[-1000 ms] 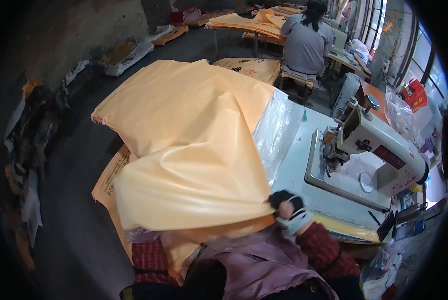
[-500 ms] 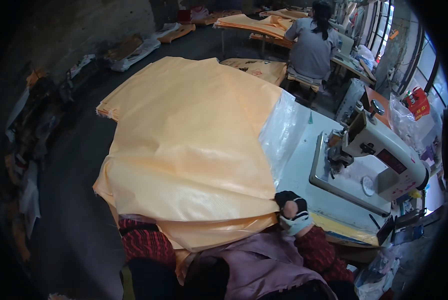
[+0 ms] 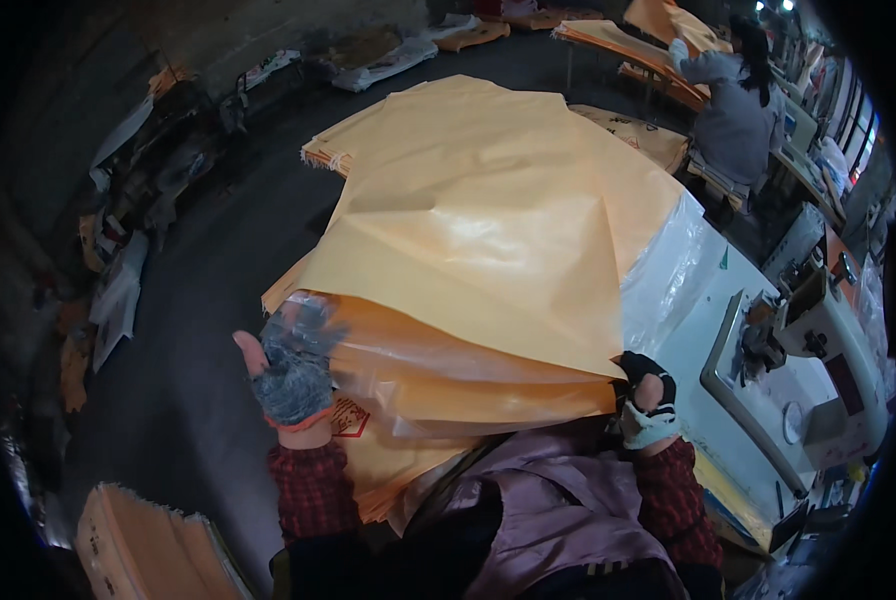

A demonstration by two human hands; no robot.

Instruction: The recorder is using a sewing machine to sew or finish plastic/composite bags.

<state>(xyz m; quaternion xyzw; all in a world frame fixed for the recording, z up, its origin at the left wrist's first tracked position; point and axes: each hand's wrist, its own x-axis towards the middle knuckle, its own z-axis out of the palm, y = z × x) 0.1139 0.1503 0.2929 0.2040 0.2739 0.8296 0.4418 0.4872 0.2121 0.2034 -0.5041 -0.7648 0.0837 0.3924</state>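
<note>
A large pale-orange woven sack (image 3: 468,240) lies across the table on a stack of similar sacks, its near edge lifted into a wide gap. Clear plastic film (image 3: 408,385) shows inside that gap. At the gap's left end is my left hand (image 3: 293,375) in a grey fingerless glove, thumb stretched out; its other fingers lie against the film, partly smeared by motion. Pinched at the sack's right corner, my right hand (image 3: 650,395) wears a black and white glove. Below the film, part of another sack (image 3: 368,475) with a red print hangs near my lap.
An industrial sewing machine (image 3: 833,350) stands on the pale table (image 3: 713,290) at right. Another person (image 3: 733,115) sits far right, holding up an orange sheet. A bundle of folded sacks (image 3: 153,545) is at lower left; scraps line the left wall.
My left hand has come out from beneath the sack's near edge, which is now raised with film showing. My right hand keeps the corner. The view has turned left.
</note>
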